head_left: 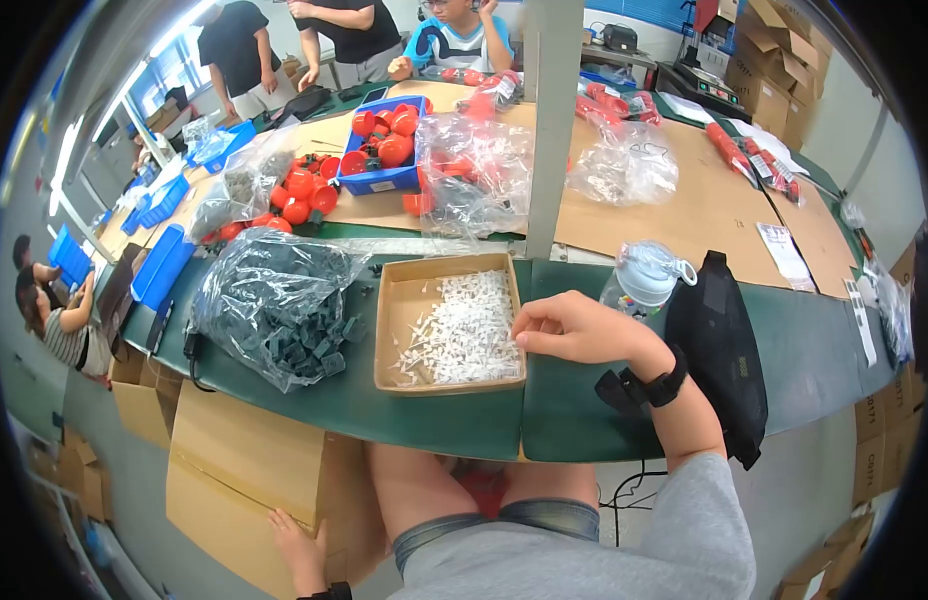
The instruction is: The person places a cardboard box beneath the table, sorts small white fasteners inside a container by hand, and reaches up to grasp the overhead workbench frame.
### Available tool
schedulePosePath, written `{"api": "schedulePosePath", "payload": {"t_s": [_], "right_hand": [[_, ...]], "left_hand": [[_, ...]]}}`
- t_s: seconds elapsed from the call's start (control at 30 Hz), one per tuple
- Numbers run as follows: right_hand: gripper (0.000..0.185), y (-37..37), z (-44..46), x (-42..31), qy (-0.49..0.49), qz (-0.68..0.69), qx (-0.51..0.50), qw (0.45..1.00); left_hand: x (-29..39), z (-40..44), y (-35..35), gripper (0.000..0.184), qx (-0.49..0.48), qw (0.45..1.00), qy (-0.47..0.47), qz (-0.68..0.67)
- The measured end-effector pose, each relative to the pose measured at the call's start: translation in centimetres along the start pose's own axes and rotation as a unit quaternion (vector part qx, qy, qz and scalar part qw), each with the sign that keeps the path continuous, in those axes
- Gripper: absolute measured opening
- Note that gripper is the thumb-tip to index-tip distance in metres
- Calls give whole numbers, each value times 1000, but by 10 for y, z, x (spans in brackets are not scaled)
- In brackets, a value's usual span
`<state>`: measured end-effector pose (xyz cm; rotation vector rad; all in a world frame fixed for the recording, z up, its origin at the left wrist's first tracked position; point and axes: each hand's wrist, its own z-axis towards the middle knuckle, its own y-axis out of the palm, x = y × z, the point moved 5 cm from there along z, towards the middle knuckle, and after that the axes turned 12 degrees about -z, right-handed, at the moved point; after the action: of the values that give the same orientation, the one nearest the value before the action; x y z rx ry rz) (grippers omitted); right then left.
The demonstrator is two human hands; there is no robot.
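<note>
A shallow cardboard tray (pixel 386 330) on the green tabletop holds a heap of small white plastic parts (pixel 469 325). My right hand (pixel 574 325) is at the tray's right rim, fingers curled and fingertips brought together; whatever they might hold is too small to make out. Low on the left, my left hand (pixel 300 550) rests against a large cardboard box (pixel 244 460), its fingers extended over the box's edge. Left of the tray lies a clear plastic bag (pixel 269 270) with dark grey-green plastic pieces (pixel 319 340) spilling from its mouth.
Right of the tray stand a light-blue lidded cup (pixel 646 275) and a black pouch (pixel 719 360). A metal post (pixel 547 130) rises behind the tray. Farther back, a blue bin (pixel 379 180) holds red round parts. Several people are around the far tables.
</note>
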<state>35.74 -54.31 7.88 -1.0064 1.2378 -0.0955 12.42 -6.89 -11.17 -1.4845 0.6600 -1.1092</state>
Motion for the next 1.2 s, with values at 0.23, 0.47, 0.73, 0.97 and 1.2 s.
{"api": "schedulePosePath", "payload": {"t_s": [0.23,0.47,0.73,0.97,1.2], "right_hand": [[27,-9,-5,11,61,-291,37,954],[32,6,5,29,59,-319,3,946],[30,17,13,34,21,-295,-30,955],[28,20,15,37,38,-298,-21,954],[27,20,17,32,58,-308,-21,949]], "left_hand": [[4,-6,-2,90,12,999,23,45],[4,-7,3,87,44,997,42,46],[12,-7,-7,87,77,997,16,14],[10,-8,-4,87,101,994,34,12],[11,-8,-9,87,107,993,39,19]]}}
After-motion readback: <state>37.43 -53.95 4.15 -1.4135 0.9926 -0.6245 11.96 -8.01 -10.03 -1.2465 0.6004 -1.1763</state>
